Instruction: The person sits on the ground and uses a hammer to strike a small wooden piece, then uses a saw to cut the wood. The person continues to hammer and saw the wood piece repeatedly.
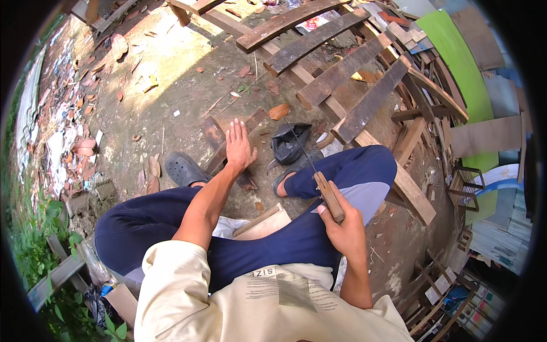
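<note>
My left hand is stretched out flat with its fingers together, over dark wooden pieces that cross on the ground between my feet. Whether the palm presses on the wood cannot be made out. Above my right thigh, my right hand is closed round a tool with a wooden handle. From that handle a long, thin, dark blade points up and away, ending near a crumpled black plastic bag. Grey clogs are on my feet.
A rack of dark wooden slats on long beams spans the upper right. Stacked boards and a green panel stand beyond it. Under me is a pale wooden seat. Leaves and litter lie to the left.
</note>
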Available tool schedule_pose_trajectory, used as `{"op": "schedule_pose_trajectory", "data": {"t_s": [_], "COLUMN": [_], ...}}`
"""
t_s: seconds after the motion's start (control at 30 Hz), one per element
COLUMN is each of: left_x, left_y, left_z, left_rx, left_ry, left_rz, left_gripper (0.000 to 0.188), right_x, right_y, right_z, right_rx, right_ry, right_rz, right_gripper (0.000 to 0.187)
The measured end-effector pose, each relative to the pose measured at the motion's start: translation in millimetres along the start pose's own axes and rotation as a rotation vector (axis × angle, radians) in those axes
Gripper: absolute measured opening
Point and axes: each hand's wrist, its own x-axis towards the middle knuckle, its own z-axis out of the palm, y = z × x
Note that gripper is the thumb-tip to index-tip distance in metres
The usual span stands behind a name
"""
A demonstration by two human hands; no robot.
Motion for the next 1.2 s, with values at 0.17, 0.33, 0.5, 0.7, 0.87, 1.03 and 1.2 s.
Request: {"op": "schedule_pose_trajectory", "data": {"t_s": [0.17,0.33,0.5,0.7,0.87,1.03,1.2], "left_x": [-6.9,-31.9,-24.1,-24.0,-36.4,-37.5,-44.9], "left_y": [-8.6,-7.7,-6.8,7.4,-12.0,-51.3,-51.1], "left_z": [17.4,14.0,-3.9,17.3,25.8,5.3,16.9], "left_rx": [0.123,-0.112,-0.078,0.147,-0.175,-0.159,-0.222], "left_ry": [-0.611,-0.029,0.042,-0.791,0.085,0.161,-0.011], "left_rz": [0.732,0.402,0.037,0.89,0.438,0.12,-0.104], "left_gripper": [0.069,0.075,0.094,0.064,0.051,0.061,0.087], "right_x": [8.9,7.7,8.9,14.1,19.8,23.5,25.5], "right_y": [1.3,10.0,13.9,1.4,-3.6,-12.9,-22.7], "right_z": [-0.4,-0.4,16.0,27.5,39.5,54.6,60.4], "right_rx": [0.242,0.374,0.289,0.244,0.177,0.07,-0.002], "right_ry": [-0.066,-0.15,-0.199,-0.277,-0.274,-0.306,-0.329], "right_rz": [0.167,0.009,-0.155,-0.139,-0.184,-0.234,-0.247], "right_gripper": [0.056,0.064,0.071,0.067,0.061,0.06,0.059]}}
